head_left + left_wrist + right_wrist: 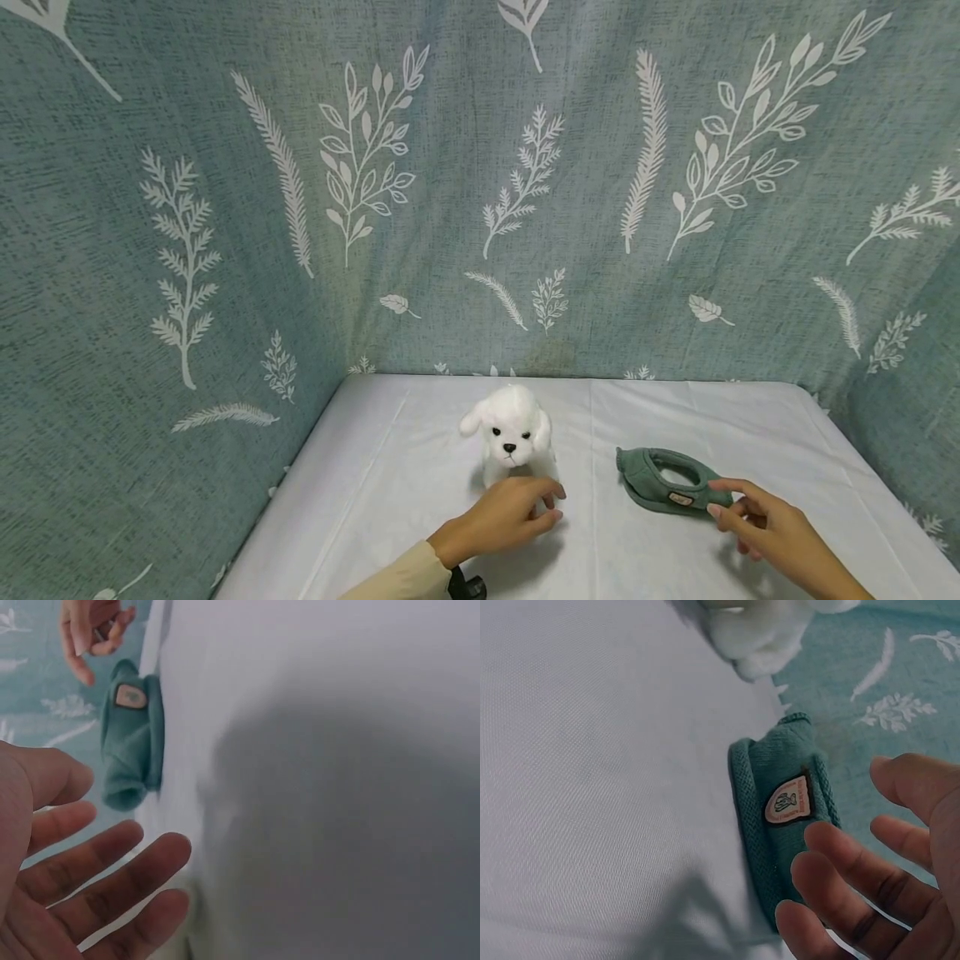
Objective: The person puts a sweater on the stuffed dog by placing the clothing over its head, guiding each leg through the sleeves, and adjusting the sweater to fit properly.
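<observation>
A white plush dog (512, 433) stands upright on the white-covered table, facing me. My left hand (510, 518) hovers in front of its body with loosely bent fingers and nothing in them, hiding its legs. To the right lies a small green knit pet sweater (645, 483) with a pinkish patch (787, 799), its round opening facing up. My right hand (776, 529) is at the sweater's right end, thumb and fingers spread apart. The index fingertip overlaps the sweater's edge in the head view; whether it touches cannot be told.
A green-blue curtain (450, 208) with white leaf prints hangs behind and on both sides of the table (390, 467). A black device (467, 583) is at my left wrist, by the light sleeve (405, 575).
</observation>
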Tool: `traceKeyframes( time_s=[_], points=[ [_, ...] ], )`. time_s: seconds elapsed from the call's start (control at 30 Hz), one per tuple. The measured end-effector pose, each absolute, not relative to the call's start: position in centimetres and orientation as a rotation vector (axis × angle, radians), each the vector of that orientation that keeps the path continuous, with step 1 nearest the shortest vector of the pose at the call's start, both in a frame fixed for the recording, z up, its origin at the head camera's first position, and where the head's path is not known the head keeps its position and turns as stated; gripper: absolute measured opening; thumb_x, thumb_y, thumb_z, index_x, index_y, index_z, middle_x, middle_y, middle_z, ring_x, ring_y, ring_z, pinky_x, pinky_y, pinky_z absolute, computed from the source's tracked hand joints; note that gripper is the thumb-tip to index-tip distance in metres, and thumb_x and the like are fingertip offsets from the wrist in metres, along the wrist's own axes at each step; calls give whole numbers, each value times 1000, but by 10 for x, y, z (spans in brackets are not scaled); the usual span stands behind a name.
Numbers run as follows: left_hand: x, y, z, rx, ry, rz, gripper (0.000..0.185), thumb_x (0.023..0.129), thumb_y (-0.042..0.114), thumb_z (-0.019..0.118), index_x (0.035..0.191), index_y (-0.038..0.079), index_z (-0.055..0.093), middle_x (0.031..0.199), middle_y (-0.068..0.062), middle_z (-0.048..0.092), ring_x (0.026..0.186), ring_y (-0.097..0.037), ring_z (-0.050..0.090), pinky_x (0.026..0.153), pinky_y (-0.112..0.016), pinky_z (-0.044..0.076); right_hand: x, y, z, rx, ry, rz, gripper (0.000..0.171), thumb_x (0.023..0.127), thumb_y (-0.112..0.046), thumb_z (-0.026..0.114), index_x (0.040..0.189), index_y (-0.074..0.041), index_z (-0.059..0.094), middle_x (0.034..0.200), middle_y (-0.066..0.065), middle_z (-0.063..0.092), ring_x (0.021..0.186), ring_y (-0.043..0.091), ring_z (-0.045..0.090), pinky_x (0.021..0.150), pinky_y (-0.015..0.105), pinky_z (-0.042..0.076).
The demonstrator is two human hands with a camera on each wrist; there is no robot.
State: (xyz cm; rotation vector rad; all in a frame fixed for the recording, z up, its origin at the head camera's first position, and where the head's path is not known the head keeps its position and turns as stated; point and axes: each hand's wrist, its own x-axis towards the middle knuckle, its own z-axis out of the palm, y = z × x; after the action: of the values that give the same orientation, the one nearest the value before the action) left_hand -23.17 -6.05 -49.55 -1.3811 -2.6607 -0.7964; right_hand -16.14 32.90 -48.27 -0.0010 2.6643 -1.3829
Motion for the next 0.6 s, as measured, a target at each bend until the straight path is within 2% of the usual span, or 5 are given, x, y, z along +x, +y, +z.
traceKeyframes(
  time_s=[0.37, 0.6],
  points=[
    [-240, -24, -494, -1415, -2711, -856, 24, 105, 28, 62, 125, 14, 67, 98, 13, 70, 67, 13, 53, 61, -9, 44, -167, 330, -487, 64, 2562, -1487, 65, 101, -39, 66, 151, -3, 44, 97, 12, 70, 69, 27, 62, 60, 38, 53],
    [-246, -1, -496, -1424, -2729, -896, 27, 105, 28, 61, 129, 15, 65, 99, 11, 70, 70, 12, 55, 63, -9, 45, -171, 330, -491, 10, 2522, -1511, 64, 103, -35, 64, 151, 0, 42, 97, 14, 72, 70, 29, 64, 59, 38, 54]
  ],
)
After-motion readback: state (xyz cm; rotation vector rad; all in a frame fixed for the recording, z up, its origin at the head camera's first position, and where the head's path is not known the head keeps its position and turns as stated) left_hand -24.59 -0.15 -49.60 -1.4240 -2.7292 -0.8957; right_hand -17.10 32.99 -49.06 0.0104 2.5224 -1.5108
